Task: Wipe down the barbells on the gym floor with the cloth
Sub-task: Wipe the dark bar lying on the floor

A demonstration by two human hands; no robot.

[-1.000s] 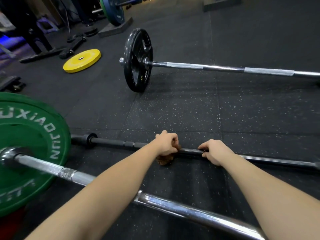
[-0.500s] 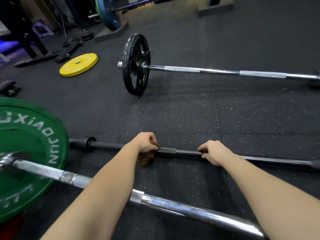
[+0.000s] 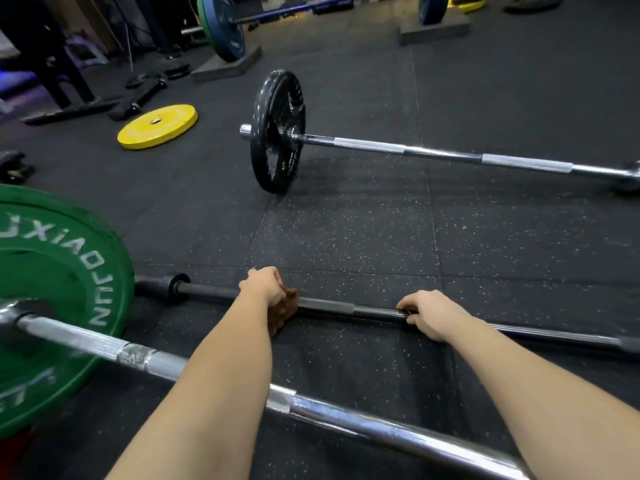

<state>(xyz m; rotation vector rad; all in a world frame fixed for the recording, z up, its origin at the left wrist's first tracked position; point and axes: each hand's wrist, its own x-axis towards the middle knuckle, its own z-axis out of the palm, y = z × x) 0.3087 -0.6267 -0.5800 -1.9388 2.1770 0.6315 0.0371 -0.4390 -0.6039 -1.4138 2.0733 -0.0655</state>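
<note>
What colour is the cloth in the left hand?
The cloth is reddish brown, best seen in the head view beside the left hand.

Three barbells lie side by side on the floor [image 3: 346, 237], with both hands on the middle one.

The left hand's [image 3: 265, 285] fingers [image 3: 273, 275] wrap the cloth [image 3: 285, 308] round the middle barbell [image 3: 325, 305]. The right hand's [image 3: 427, 313] fingers [image 3: 407, 304] grip the same bar well to their right, with bare bar between the two hands. Left of the left fingers, the bar's end lies just beside the upright plate [image 3: 52, 289] of the near barbell [image 3: 346, 415], which runs on the person's side of all the fingers, under both forearms. Beyond the fingers, across the floor, lies the far barbell [image 3: 443, 153], its plate [image 3: 277, 133] standing straight beyond the left fingers. Further beyond and to the left, a loose plate [image 3: 157, 126] lies flat. Behind that, a fourth barbell [image 3: 223, 26] rests on blocks [image 3: 225, 65].
</note>
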